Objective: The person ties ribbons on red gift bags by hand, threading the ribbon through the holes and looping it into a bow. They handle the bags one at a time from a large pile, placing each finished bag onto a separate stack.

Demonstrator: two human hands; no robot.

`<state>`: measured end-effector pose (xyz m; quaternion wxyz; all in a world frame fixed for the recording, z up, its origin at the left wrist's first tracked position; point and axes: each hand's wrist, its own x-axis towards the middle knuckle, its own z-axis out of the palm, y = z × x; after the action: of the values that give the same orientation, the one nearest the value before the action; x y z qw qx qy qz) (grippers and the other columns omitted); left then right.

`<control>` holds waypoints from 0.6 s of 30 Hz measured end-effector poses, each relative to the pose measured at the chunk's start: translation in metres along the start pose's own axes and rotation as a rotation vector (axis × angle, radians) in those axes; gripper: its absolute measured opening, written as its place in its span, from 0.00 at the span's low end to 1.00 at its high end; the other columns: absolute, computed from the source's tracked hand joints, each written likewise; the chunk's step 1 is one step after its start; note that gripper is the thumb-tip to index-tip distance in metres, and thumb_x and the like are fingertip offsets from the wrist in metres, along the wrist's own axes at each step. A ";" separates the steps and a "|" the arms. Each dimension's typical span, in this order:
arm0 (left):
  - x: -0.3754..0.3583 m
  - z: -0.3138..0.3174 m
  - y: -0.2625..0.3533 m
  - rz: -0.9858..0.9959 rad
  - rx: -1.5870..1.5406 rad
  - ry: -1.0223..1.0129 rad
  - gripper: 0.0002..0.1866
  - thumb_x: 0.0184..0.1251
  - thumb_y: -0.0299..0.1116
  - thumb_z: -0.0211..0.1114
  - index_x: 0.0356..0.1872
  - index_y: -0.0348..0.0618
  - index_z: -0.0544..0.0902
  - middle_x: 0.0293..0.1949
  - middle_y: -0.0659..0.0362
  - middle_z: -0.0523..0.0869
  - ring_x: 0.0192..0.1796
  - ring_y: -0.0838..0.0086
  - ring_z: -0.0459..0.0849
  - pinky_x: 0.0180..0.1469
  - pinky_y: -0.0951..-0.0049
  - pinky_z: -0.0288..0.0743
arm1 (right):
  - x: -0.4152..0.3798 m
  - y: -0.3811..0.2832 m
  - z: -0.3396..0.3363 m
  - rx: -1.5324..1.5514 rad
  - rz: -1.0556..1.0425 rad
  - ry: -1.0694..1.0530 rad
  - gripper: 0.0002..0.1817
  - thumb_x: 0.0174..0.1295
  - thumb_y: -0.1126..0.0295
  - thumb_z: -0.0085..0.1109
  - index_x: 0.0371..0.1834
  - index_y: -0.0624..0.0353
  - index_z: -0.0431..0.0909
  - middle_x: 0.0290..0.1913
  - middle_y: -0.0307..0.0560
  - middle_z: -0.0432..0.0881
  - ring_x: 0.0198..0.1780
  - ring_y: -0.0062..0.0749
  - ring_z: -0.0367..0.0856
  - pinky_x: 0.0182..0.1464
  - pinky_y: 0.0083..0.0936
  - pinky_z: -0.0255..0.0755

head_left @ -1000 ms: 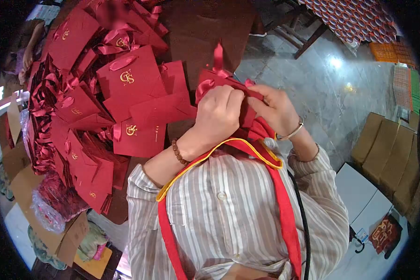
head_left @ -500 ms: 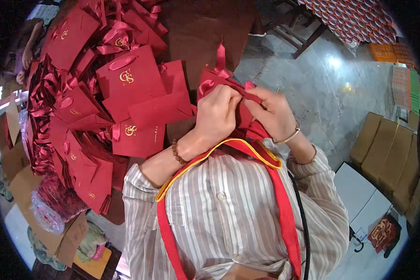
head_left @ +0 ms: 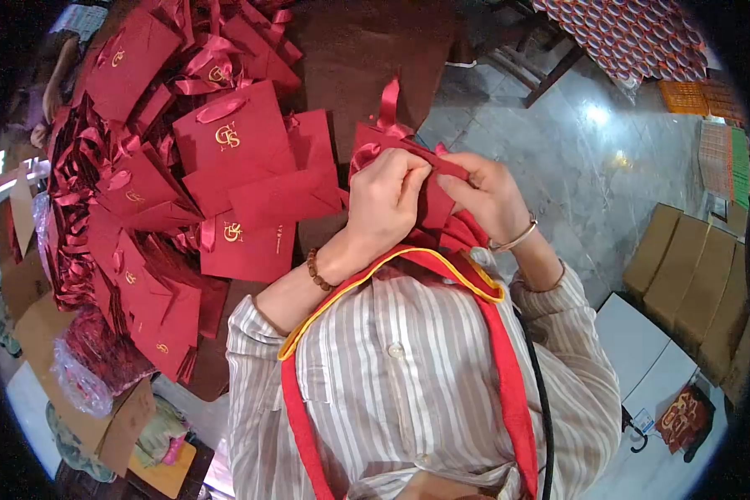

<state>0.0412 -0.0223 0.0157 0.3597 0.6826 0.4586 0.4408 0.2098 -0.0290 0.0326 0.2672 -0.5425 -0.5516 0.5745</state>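
In front of my chest is a dark red paper gift bag point(head_left: 433, 205) with a satin ribbon point(head_left: 388, 105) standing up from its far side. My left hand point(head_left: 385, 193), with a beaded bracelet at the wrist, is closed in a pinch at the bag's top edge. On the other side my right hand point(head_left: 485, 193), wearing a bangle, grips the same edge between thumb and fingers. Whatever lies between the left fingertips is too hidden to make out. Beside my left arm lies a large heap of similar red gift bags point(head_left: 237, 142) with gold lettering and ribbon handles.
The heap rests on a brown table point(head_left: 362, 50). Cardboard boxes point(head_left: 683, 275) stand on the floor at right, near an orange crate point(head_left: 683, 97). A patterned sheet point(head_left: 625, 33) covers something at the top right. Another person's arm point(head_left: 57, 87) shows at the far left.
Both hands stay at the bag's top edge with only small shifts of the fingers. The bag and its upright ribbon have tilted slightly to the left. The heap looks unchanged.
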 end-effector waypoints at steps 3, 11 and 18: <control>0.001 -0.001 0.002 0.063 0.058 -0.006 0.03 0.56 0.22 0.61 0.29 0.36 0.76 0.26 0.51 0.78 0.28 0.63 0.79 0.30 0.71 0.72 | 0.000 0.001 0.003 0.126 0.046 0.060 0.15 0.55 0.69 0.57 0.43 0.67 0.76 0.28 0.53 0.79 0.28 0.23 0.77 0.32 0.22 0.71; 0.001 -0.002 0.000 0.243 0.224 -0.046 0.03 0.55 0.21 0.62 0.28 0.36 0.76 0.24 0.51 0.77 0.25 0.61 0.78 0.27 0.68 0.71 | -0.001 0.005 0.000 0.125 -0.018 0.054 0.15 0.57 0.70 0.56 0.45 0.68 0.75 0.29 0.41 0.80 0.29 0.16 0.74 0.32 0.17 0.70; -0.004 0.001 -0.002 0.099 0.093 -0.039 0.02 0.55 0.21 0.61 0.29 0.36 0.77 0.24 0.52 0.77 0.25 0.62 0.79 0.27 0.69 0.70 | -0.001 0.001 -0.007 0.114 0.003 0.043 0.14 0.56 0.70 0.57 0.43 0.67 0.76 0.31 0.42 0.81 0.31 0.16 0.74 0.35 0.18 0.70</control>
<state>0.0409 -0.0256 0.0123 0.3142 0.7291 0.4369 0.4229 0.2166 -0.0278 0.0333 0.3086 -0.5396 -0.5113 0.5935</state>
